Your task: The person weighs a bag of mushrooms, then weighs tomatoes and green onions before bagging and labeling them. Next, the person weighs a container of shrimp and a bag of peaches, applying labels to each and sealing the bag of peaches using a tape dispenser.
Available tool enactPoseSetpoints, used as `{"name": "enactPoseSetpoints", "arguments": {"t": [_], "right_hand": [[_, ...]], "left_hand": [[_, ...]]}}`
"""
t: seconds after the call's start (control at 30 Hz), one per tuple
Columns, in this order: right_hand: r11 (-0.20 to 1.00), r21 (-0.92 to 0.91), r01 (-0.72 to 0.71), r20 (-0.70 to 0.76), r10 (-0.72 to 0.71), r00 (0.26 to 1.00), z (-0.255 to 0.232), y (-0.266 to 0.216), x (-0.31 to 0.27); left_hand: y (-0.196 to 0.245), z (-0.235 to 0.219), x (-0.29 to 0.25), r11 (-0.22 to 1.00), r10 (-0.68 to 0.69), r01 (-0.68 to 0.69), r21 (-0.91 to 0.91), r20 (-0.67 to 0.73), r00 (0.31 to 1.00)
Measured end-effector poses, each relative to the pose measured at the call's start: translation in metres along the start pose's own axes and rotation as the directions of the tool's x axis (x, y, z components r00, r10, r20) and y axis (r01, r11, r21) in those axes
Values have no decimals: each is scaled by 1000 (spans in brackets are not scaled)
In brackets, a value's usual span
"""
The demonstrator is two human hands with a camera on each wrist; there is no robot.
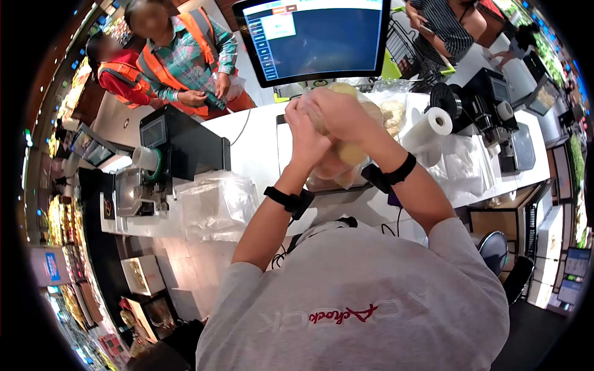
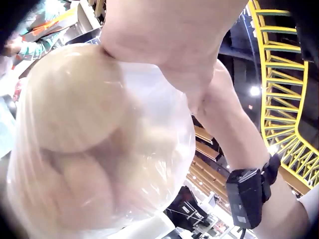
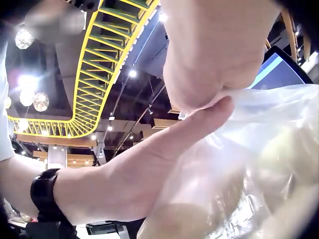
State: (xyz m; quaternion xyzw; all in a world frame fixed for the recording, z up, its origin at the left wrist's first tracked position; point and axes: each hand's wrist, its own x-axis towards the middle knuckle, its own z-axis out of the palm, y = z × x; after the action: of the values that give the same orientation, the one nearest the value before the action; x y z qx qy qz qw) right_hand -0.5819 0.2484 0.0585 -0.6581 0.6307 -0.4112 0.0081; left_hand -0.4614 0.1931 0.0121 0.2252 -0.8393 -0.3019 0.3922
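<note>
A clear plastic bag (image 1: 335, 168) filled with round, pale yellow and orange-pink produce sits on the counter scale in front of the person. At its gathered neck the left hand (image 1: 307, 137) grips the plastic, with its thumb showing in the right wrist view. Close against it, the right hand (image 1: 342, 115) also holds the bag's top, fingers curled over. Through the plastic (image 2: 159, 144) in the left wrist view, a large tan round item (image 2: 75, 102) presses against the side, above several pinkish ones. The fingertips are largely hidden behind the hands.
A monitor (image 1: 315, 40) stands behind the bag. Flat plastic bags (image 1: 219, 204) lie to the left, more bags (image 1: 461, 167) to the right beside a white roll (image 1: 427, 131). Black label scales (image 1: 185, 142) flank both sides. People in orange vests (image 1: 185, 55) stand across the counter.
</note>
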Motion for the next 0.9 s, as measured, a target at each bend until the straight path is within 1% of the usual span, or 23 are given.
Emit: {"name": "enactPoseSetpoints", "arguments": {"t": [0.07, 0.17, 0.27, 0.33, 0.37, 0.4, 0.43, 0.5, 0.53, 0.63, 0.73, 0.8, 0.83, 0.9], "right_hand": [[1000, 26, 9, -15, -8, 1000, -6, -9, -1], [997, -18, 71, -7, -71, 997, -8, -14, -2], [1000, -8, 30, 67, -30, 997, -16, -12, -3], [997, 38, 70, -110, -65, 992, -33, -7, -15], [994, 58, 89, -193, -76, 978, -42, -2, -26], [998, 66, -11, -208, 25, 978, -52, 10, -36], [988, 147, -46, -290, 87, 953, -57, 19, -45], [957, 224, -182, -311, 247, 918, -65, 33, -64], [951, 230, -208, -312, 275, 909, -66, 39, -72], [928, 244, -282, -309, 350, 884, -60, 54, -94], [900, 279, -336, -283, 411, 866, -53, 68, -104], [870, 337, -359, -266, 454, 850, -45, 81, -105], [832, 409, -375, -229, 491, 841, -42, 86, -106], [737, 542, -404, -144, 555, 819, -39, 90, -103]], "left_hand": [[-1, 5, 2, 1000, -6, 6, 19, -22, 1000], [-8, 26, 3, 997, 37, -44, -68, -102, 994], [-9, 23, 1, 937, 10, 8, -348, 49, 999], [12, 10, 11, 833, -147, 204, -514, 150, 978], [19, 5, 13, 754, -221, 304, -582, 211, 952], [3, 11, 15, 764, -197, 285, -579, 211, 957], [-5, 11, 19, 780, -134, 231, -582, 205, 970], [-16, 9, 23, 803, -3, 117, -585, 193, 981], [-14, 9, 23, 783, -50, 174, -597, 218, 975], [2, -3, 24, 668, -143, 341, -661, 336, 931], [-7, -2, 23, 654, -139, 344, -674, 339, 930], [-12, -3, 24, 719, -78, 269, -641, 310, 947], [-13, -4, 26, 749, -46, 230, -622, 297, 954], [-10, -6, 26, 745, -68, 247, -620, 298, 952]]}}
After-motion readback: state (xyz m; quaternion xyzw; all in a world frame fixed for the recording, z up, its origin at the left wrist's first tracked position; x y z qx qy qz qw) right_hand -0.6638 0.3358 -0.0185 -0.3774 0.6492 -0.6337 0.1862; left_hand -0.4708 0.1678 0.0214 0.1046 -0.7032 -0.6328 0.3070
